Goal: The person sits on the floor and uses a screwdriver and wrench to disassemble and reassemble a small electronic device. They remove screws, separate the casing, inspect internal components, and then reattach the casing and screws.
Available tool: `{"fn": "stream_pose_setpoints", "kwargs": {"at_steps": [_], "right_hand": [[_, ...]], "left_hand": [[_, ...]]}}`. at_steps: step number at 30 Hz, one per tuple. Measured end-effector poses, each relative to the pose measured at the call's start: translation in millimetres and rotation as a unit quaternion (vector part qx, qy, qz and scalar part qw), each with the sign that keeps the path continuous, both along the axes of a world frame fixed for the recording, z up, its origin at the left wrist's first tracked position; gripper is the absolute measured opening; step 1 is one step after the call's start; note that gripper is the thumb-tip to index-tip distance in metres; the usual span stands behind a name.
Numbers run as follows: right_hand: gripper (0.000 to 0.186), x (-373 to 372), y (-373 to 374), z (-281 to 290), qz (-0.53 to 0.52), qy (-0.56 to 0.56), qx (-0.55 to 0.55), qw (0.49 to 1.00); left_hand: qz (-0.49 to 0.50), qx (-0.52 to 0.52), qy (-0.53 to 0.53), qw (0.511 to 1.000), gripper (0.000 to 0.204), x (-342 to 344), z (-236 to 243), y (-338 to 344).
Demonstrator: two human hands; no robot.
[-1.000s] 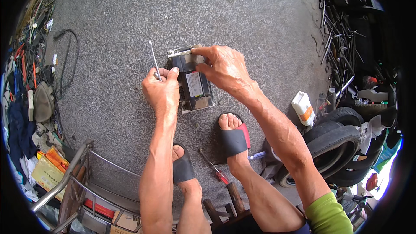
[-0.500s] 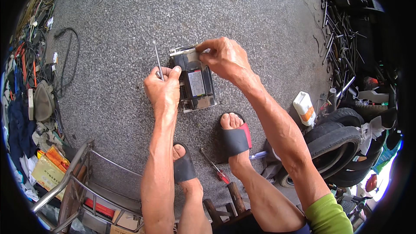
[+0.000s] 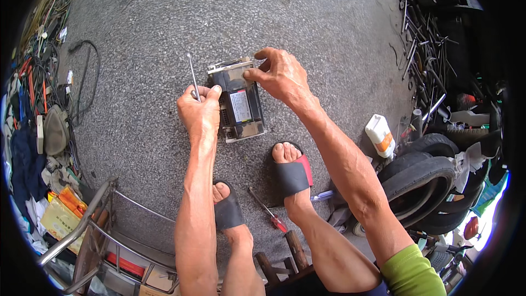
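**Black metal box on the concrete floor, both hands on it**

The black metal box lies on the grey concrete floor, just ahead of my sandalled feet, with a pale label facing up and a bare metal plate at its far end. My left hand rests against the box's left side, its fingers curled tight around a thin metal rod that stands up and away from me. My right hand reaches over the far end of the box, thumb and fingers pinched together on the top edge by the metal plate.

A red-handled screwdriver lies on the floor between my feet. To my right a white plastic bottle stands near stacked tyres. A metal-framed cart sits at my lower left, and tangled cables are well off to the left.
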State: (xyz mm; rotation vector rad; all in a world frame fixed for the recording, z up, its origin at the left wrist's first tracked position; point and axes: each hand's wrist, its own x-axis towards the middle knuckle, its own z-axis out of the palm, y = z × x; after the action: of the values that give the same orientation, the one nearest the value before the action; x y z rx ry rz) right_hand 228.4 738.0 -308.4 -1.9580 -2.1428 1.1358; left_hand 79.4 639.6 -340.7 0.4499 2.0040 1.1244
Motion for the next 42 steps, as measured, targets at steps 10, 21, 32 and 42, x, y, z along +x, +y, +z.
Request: {"fn": "stream_pose_setpoints", "kwargs": {"at_steps": [10,21,32,42], "right_hand": [[0.045,1,-4,-4,-0.003,0.02,-0.021,1.0],[0.039,45,-38,-16,-0.15,0.19,-0.145,0.959],[0.012,46,-184,-13,0.288,0.057,0.108,0.95],[0.019,29,-168,-32,0.368,0.04,0.056,0.927]], "left_hand": [[0.004,0.0,0.035,0.999,0.019,4,2,-4],[0.13,-0.059,-0.1,0.985,0.018,-33,1,-63],[0.115,-0.041,-0.056,0.991,0.012,0,14,-137],[-0.066,-0.083,0.07,0.992,0.011,22,-12,-112]]}}
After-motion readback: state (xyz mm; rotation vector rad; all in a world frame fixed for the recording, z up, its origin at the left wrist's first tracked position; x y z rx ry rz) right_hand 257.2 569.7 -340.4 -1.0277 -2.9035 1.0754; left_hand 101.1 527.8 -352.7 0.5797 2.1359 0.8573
